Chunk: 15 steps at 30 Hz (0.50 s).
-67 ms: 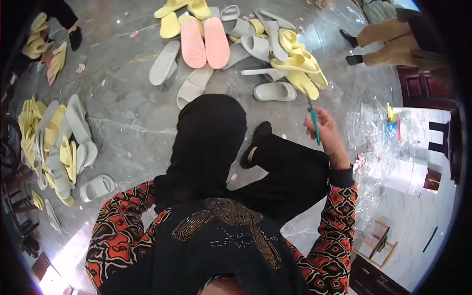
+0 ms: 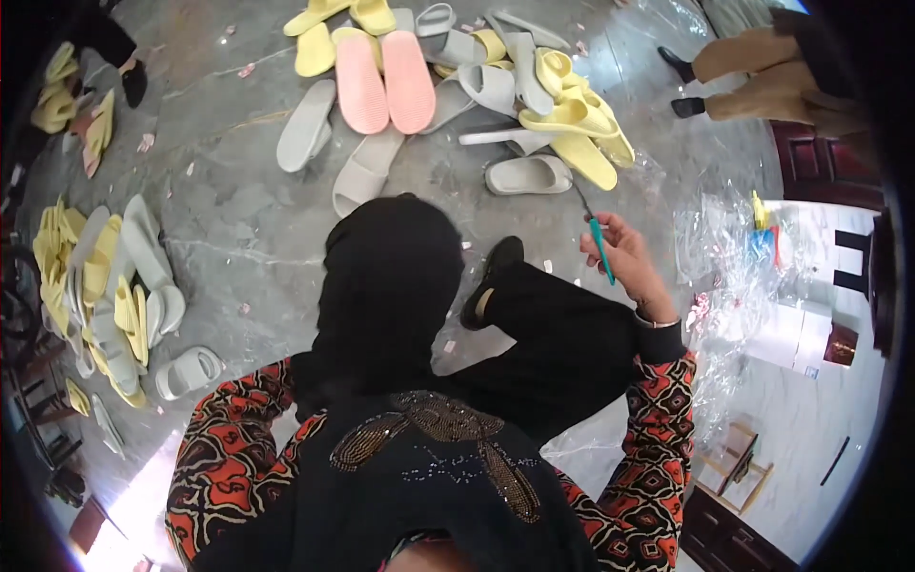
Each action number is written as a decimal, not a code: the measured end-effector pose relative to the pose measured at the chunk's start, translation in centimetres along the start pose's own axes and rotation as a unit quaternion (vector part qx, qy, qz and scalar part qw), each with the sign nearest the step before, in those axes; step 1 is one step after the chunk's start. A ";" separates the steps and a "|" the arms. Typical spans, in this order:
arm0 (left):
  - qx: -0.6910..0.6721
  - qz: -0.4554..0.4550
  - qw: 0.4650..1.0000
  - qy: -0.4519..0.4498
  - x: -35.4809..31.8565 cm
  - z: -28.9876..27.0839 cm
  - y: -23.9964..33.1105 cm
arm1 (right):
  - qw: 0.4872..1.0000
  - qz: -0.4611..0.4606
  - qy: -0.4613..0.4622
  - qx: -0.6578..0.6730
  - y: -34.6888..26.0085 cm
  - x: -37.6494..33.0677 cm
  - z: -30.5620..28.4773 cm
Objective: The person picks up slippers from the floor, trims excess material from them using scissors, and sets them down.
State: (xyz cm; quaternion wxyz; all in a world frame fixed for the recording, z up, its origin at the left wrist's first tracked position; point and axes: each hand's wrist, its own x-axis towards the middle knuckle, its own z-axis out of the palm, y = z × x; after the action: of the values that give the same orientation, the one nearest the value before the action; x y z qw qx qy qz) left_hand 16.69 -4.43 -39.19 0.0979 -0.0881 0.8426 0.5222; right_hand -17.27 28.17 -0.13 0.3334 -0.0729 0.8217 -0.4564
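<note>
Nearest, the wearer's black top [image 2: 419, 515] with a beaded motif [image 2: 448, 415], patterned left sleeve [image 2: 229, 458] and right sleeve [image 2: 658, 419] either side. Left sleeve bends in behind the lap; left hand out of sight, its grip cannot be told. Black trousers [image 2: 386, 286], one knee straight ahead, the other leg bent out to the right, black shoe [image 2: 503, 262] between. Right hand [image 2: 629, 259] beyond the bent leg, over the grey floor [image 2: 257, 191]; thumb and fingers closed narrowly round a teal-handled tool [image 2: 601, 250]. Tool's long axis runs mostly away from the wearer, leaning left at the far end; handle butt points back toward the bent leg, thin dark shaft points outward to the right end of a grey slide [image 2: 529, 175]. Contact there cannot be told. That slide lies roughly crosswise. Left, level with the knees, a heap of yellow and grey slippers [image 2: 100, 296]; right, crumpled clear plastic film [image 2: 710, 257]. Farther out, yellow slippers [image 2: 586, 160] overlap at the pile's right; pink slippers [image 2: 410, 86] lie side by side, long axes running away, flat textured faces up. Farthest right, another person's tan trousers [image 2: 748, 59] and dark shoes [image 2: 686, 107].
</note>
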 end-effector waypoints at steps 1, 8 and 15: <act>0.005 0.004 1.000 -0.007 1.4 0.4 -0.1 | 0.998 0.027 -0.041 -0.036 0.6 1.0 -0.7; 0.051 -0.001 0.998 -0.039 7.9 0.8 -3.5 | 0.994 0.051 -0.006 0.093 8.0 13.3 -2.1; 0.085 -0.014 0.996 -0.026 6.2 -0.9 -3.0 | 0.983 0.118 -0.022 0.136 10.5 18.0 -2.9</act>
State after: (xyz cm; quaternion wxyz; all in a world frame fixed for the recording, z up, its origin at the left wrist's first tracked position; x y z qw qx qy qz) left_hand 11.38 -6.81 -42.95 0.1345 -0.0773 0.8799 0.4492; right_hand -30.92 28.57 -16.12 0.4099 0.0608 0.7470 -0.5199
